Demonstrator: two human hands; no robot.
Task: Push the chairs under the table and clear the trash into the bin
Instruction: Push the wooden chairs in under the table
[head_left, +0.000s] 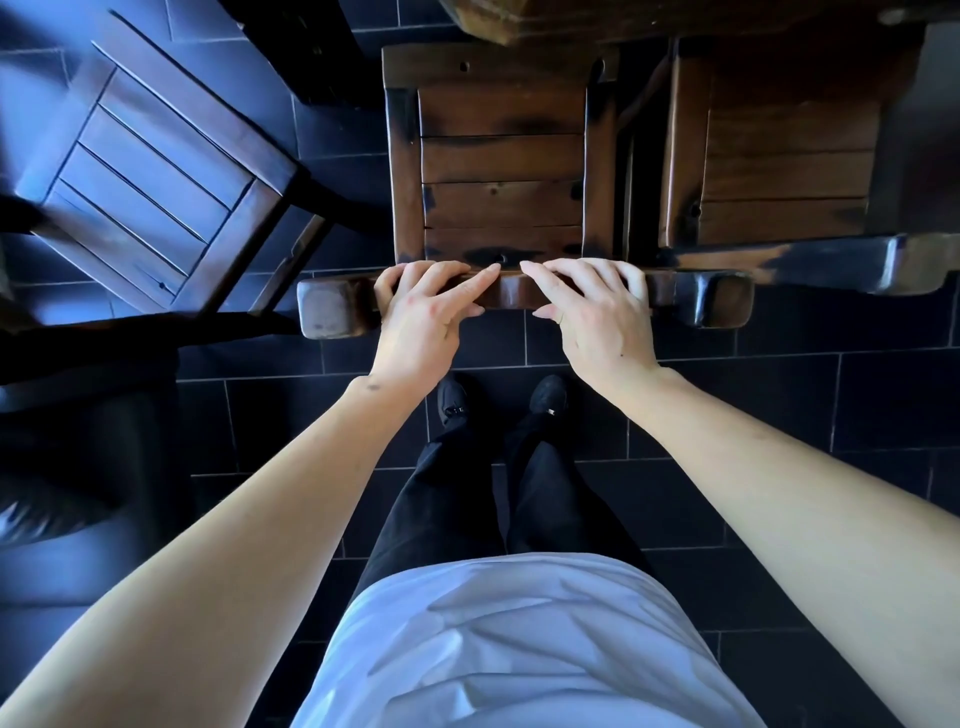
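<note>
Standing on the dark tiled floor (779, 395), the person faces the back of the middle chair (501, 161), seen from straight above.

Grip, left hand (423, 317): lies on the chair's top rail (511, 293), outer fingers curled over the far edge, index finger stretched along the wood. A loose hold, not a clench.

Grip, right hand (597, 312): mirrors it on the same rail, fingers draped over the top and slightly spread, thumb on the near side. The two index tips are near each other over the rail's middle, apart.

Judgement: hands set symmetrically about the centre so a forward push drives the chair straight rather than slewing it.

Middle chair: seat mostly out in the open; only its front edge reaches the near edge of the table (545, 21). Not yet tucked in.

Right chair (789, 171): just beside the middle one, roughly level with it, its rail nearly touching the middle rail's end. Side clearance looks tight; scraping is possible.

Left chair (156, 171): turned at an angle, well off the table's near edge; likely needs straightening before pushing.

Trash and bin: not in view.
</note>
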